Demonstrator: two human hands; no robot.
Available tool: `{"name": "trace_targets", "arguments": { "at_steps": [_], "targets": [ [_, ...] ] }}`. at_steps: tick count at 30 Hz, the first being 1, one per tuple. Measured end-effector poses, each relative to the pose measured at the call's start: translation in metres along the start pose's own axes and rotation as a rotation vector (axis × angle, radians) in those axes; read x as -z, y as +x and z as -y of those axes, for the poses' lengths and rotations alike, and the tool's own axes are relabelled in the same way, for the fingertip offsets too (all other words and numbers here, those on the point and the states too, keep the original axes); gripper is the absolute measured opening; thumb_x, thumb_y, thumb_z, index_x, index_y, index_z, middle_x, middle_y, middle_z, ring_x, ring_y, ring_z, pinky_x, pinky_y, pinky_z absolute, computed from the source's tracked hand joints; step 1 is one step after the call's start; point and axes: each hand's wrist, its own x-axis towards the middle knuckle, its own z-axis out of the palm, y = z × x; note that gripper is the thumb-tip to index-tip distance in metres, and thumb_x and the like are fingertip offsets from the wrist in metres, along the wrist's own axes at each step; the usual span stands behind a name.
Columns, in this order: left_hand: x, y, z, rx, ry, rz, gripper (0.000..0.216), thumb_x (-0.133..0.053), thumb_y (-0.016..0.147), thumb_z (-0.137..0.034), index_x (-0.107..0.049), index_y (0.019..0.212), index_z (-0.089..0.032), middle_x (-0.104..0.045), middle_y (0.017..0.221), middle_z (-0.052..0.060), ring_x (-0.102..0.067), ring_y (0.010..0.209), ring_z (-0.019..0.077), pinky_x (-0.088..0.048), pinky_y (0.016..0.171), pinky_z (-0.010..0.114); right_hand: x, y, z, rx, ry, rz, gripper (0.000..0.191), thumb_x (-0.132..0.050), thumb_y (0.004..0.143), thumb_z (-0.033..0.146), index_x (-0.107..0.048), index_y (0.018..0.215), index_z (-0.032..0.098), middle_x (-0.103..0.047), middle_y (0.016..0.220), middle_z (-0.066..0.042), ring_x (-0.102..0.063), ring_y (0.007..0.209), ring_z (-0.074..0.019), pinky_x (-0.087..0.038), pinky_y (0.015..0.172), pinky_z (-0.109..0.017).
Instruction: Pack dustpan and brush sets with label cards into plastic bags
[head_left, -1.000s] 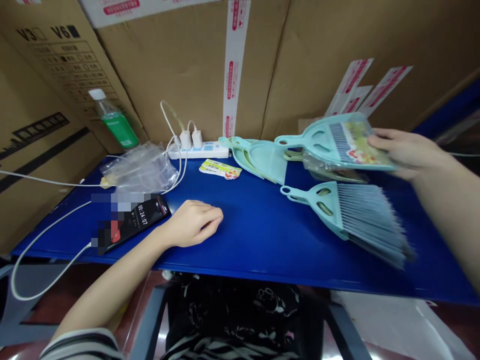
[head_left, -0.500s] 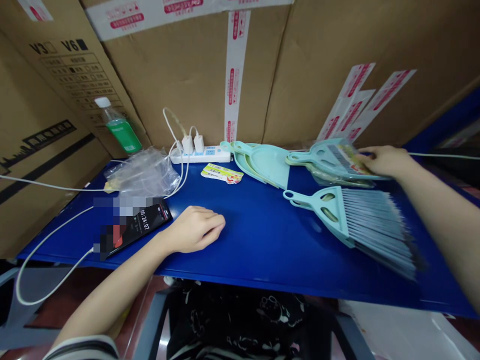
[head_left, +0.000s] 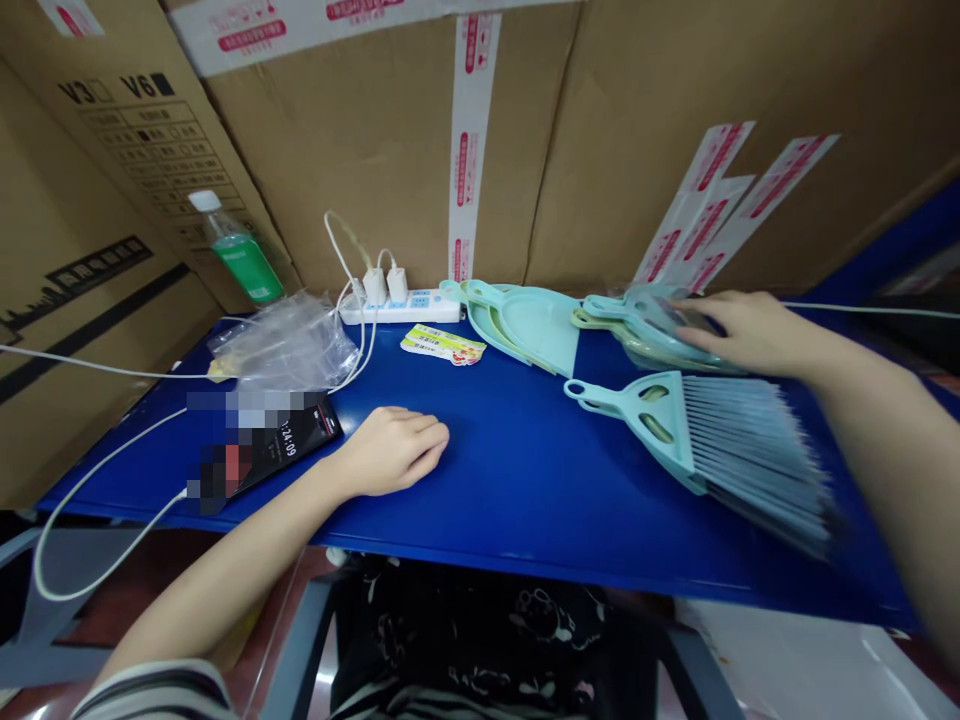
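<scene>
My left hand (head_left: 399, 452) rests on the blue table in a loose fist, with nothing visible in it. My right hand (head_left: 750, 335) is at the back right, fingers and thumb curled over a pale-green dustpan set (head_left: 660, 305) with a bright label or packaging. Part of that set is hidden by the hand and slightly blurred. Beneath it lies another greenish piece in clear plastic (head_left: 652, 352). Nearer the front lies a pale-green hand broom (head_left: 705, 430), bristles pointing right. To the left are stacked pale-green dustpans (head_left: 536, 320).
A yellow-green label card (head_left: 442, 344) lies near a white power strip (head_left: 420, 308) with plugged-in chargers. Crumpled clear plastic bags (head_left: 285, 345), a bottle (head_left: 244, 255) and a phone (head_left: 277, 450) on a cable are at left. Cardboard boxes (head_left: 390, 170) wall the back.
My right hand has moved left, further over the dustpan set, which has shifted and now shows less of its label. My left hand has stayed in place.
</scene>
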Motion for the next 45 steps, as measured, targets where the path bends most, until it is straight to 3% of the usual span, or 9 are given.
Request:
{"name": "trace_targets", "arguments": {
  "at_steps": [5, 10, 14, 19, 21, 26, 37, 41, 45],
  "targets": [
    [-0.008, 0.005, -0.001, 0.029, 0.105, 0.013, 0.033, -0.027, 0.099, -0.022, -0.053, 0.079, -0.019, -0.057, 0.066, -0.002, -0.054, 0.055, 0.0119, -0.04, 0.055, 0.025, 0.02, -0.023, 0.048, 0.103, 0.142, 0.136, 0.055, -0.043, 0.087, 0.049, -0.064, 0.124, 0.015, -0.066, 0.122, -0.019, -0.06, 0.113, -0.0347, -0.047, 0.094, -0.052],
    [-0.013, 0.02, -0.004, -0.013, 0.267, 0.068, 0.021, -0.035, 0.096, -0.018, -0.056, 0.097, -0.016, -0.061, 0.076, 0.001, -0.059, 0.062, 0.0146, -0.043, 0.058, 0.028, 0.016, -0.037, 0.078, 0.257, 0.335, 0.115, 0.046, -0.048, 0.089, 0.042, -0.068, 0.115, 0.01, -0.069, 0.113, -0.022, -0.064, 0.105, -0.0325, -0.052, 0.086, -0.045],
    [-0.016, 0.055, -0.008, 0.005, 0.354, 0.136, 0.023, -0.044, 0.092, -0.017, -0.057, 0.11, -0.013, -0.064, 0.089, 0.007, -0.062, 0.077, 0.0195, -0.045, 0.06, 0.029, 0.004, -0.04, 0.085, 0.368, 0.339, 0.019, 0.031, -0.055, 0.087, 0.037, -0.072, 0.102, 0.016, -0.074, 0.092, -0.016, -0.068, 0.086, -0.0304, -0.055, 0.073, -0.043],
    [-0.029, 0.115, -0.003, 0.033, 0.369, 0.099, 0.03, -0.045, 0.094, -0.015, -0.055, 0.121, -0.008, -0.064, 0.11, 0.014, -0.06, 0.102, 0.0237, -0.045, 0.076, 0.032, -0.002, -0.041, 0.09, 0.38, 0.243, -0.065, 0.027, -0.051, 0.086, 0.028, -0.073, 0.097, 0.018, -0.075, 0.088, -0.013, -0.069, 0.082, -0.0286, -0.054, 0.071, -0.04],
    [-0.035, 0.134, 0.003, 0.015, 0.368, 0.107, 0.028, -0.043, 0.095, -0.011, -0.059, 0.117, -0.009, -0.067, 0.106, 0.013, -0.059, 0.102, 0.0238, -0.043, 0.077, 0.033, -0.002, -0.041, 0.091, 0.388, 0.23, -0.102, 0.027, -0.05, 0.083, 0.025, -0.073, 0.097, 0.018, -0.075, 0.087, -0.011, -0.069, 0.079, -0.0272, -0.054, 0.069, -0.039],
    [-0.045, 0.157, 0.018, -0.014, 0.361, 0.133, 0.02, -0.05, 0.092, -0.009, -0.069, 0.085, -0.013, -0.068, 0.077, 0.007, -0.063, 0.085, 0.0217, -0.04, 0.072, 0.033, 0.001, -0.042, 0.093, 0.346, 0.227, -0.164, 0.03, -0.049, 0.079, 0.021, -0.072, 0.097, 0.016, -0.074, 0.082, -0.009, -0.069, 0.07, -0.0236, -0.052, 0.063, -0.034],
    [-0.027, 0.152, 0.027, -0.076, 0.378, 0.071, 0.02, -0.046, 0.095, -0.012, -0.066, 0.091, -0.014, -0.066, 0.083, 0.007, -0.06, 0.081, 0.0192, -0.039, 0.07, 0.032, 0.009, -0.044, 0.098, 0.407, 0.268, -0.299, 0.028, -0.049, 0.084, 0.024, -0.072, 0.099, 0.02, -0.07, 0.078, -0.008, -0.065, 0.073, -0.0239, -0.051, 0.067, -0.038],
    [-0.017, 0.125, 0.026, -0.112, 0.425, 0.031, 0.023, -0.044, 0.097, -0.013, -0.065, 0.088, -0.015, -0.064, 0.08, 0.006, -0.058, 0.077, 0.0184, -0.038, 0.068, 0.031, 0.011, -0.045, 0.101, 0.407, 0.33, -0.348, 0.027, -0.049, 0.085, 0.025, -0.071, 0.1, 0.022, -0.07, 0.081, -0.008, -0.064, 0.077, -0.024, -0.051, 0.071, -0.039],
    [-0.006, 0.078, 0.017, -0.137, 0.434, -0.046, 0.029, -0.037, 0.098, -0.011, -0.064, 0.091, -0.016, -0.064, 0.081, 0.005, -0.056, 0.074, 0.0168, -0.04, 0.066, 0.029, 0.014, -0.045, 0.104, 0.406, 0.367, -0.364, 0.027, -0.048, 0.086, 0.026, -0.07, 0.101, 0.023, -0.069, 0.084, -0.008, -0.064, 0.08, -0.024, -0.051, 0.073, -0.04]
  ]
}}
